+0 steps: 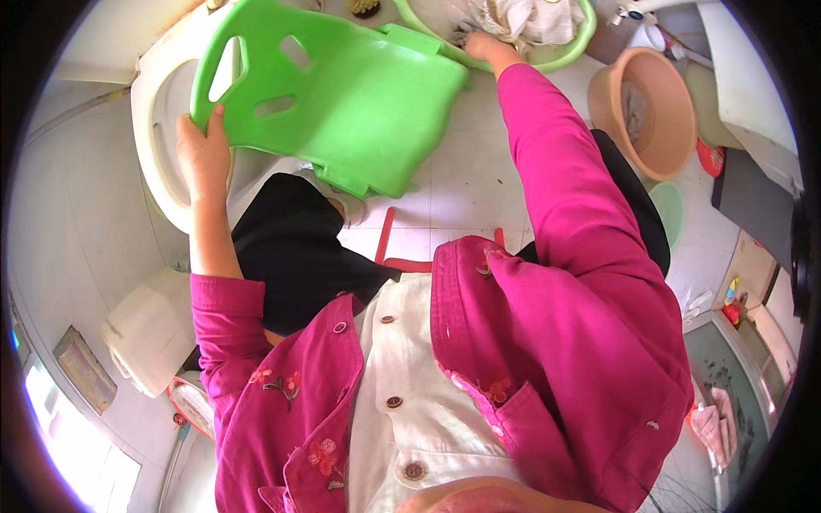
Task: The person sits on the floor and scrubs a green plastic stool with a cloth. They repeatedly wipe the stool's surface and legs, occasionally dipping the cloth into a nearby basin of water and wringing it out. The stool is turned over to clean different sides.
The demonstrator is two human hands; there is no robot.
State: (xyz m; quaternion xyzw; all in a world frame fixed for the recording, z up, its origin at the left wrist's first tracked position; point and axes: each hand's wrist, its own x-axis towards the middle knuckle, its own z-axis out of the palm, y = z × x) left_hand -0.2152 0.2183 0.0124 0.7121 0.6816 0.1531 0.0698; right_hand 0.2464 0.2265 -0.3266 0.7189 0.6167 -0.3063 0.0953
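Observation:
A bright green plastic chair shell [368, 103], with slots cut through its backrest, is tilted in front of me at the left. My left hand [205, 154] grips the edge of its backrest, thumb on the near face. My right hand [489, 50] reaches out to the near rim of a light green basin [588, 34]. Its fingers are closed around something dark grey and crumpled, too small to make out. Pale wet-looking cloth [543, 19] lies bunched in that basin.
A white toilet-like fixture [154, 162] stands behind the chair shell. An orange-tan bucket [603, 103] is at the right, with a pale green bowl [669, 214] nearer me. Red stool legs [386, 235] show on the tiled floor between my knees. A yellow-brown brush [363, 7] lies at the far edge.

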